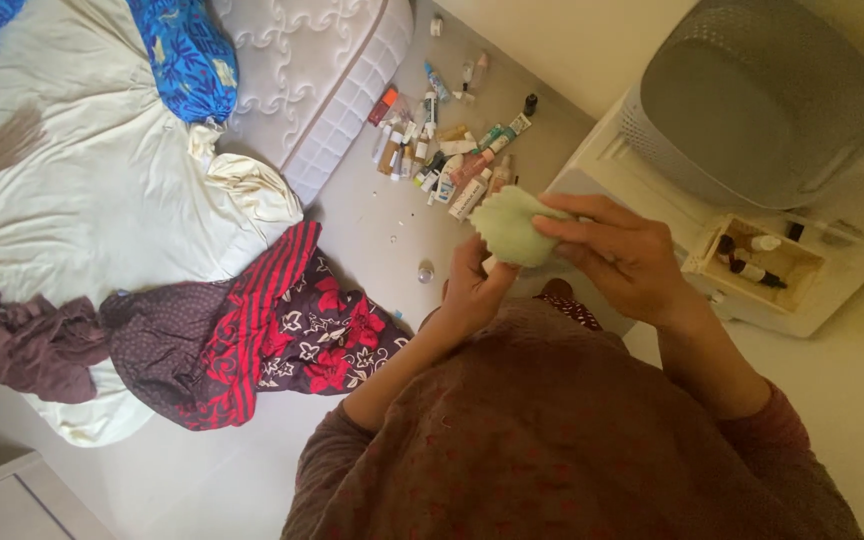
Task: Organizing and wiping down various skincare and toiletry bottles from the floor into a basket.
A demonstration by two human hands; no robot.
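My right hand [620, 248] presses a pale green cloth [508, 226] with its fingers. The cloth covers a small object that my left hand [473, 288] grips from below; only a pale bit of that object shows under the cloth, and I cannot tell what it is. Both hands meet above the floor, in front of my brown sleeves.
Several tubes and small bottles [444, 148] lie scattered on the floor beyond my hands. A white cabinet [832, 290] with a small tray of bottles [752, 262] and a grey basket [752, 100] is at right. A mattress [322, 70], cream sheet [102, 190] and patterned clothes [262, 330] lie at left.
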